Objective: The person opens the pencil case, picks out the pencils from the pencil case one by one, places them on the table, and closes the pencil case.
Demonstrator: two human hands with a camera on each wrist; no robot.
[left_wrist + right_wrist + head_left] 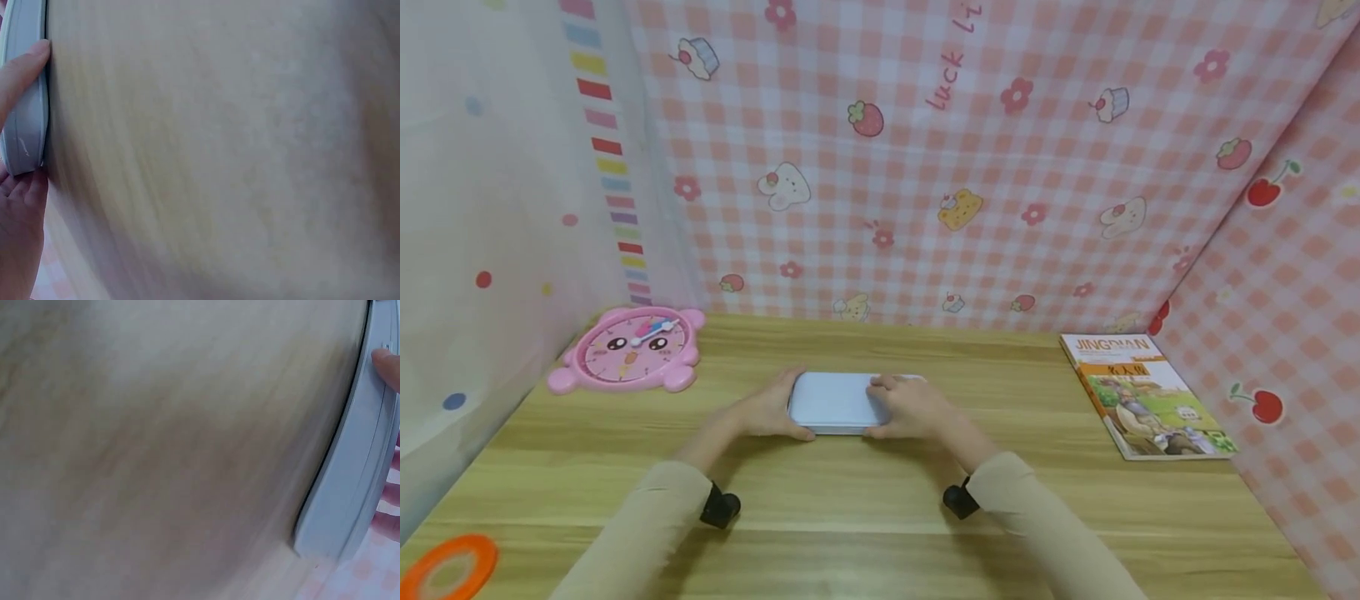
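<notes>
A pale blue-white flat case (pixel 835 402) with rounded corners lies on the wooden table, long side toward me. My left hand (pixel 767 410) grips its left end, thumb at the front edge. In the left wrist view, that thumb (pixel 24 74) presses the side of the case (pixel 28 125), with other fingers at its end. The right hand (pixel 917 410) holds the right part, fingers over the top and thumb at the front. The right wrist view shows a seam along the case (pixel 340 487) and a small catch beside the thumb (pixel 389 367).
At the back left lies a pink animal-shaped toy clock (pixel 632 350). A magazine (pixel 1157 400) is at the right. An orange ring (pixel 478 554) shows at the front left corner. Patterned cloth (pixel 910 167) stands behind the wooden table (pixel 850 517) and at both sides.
</notes>
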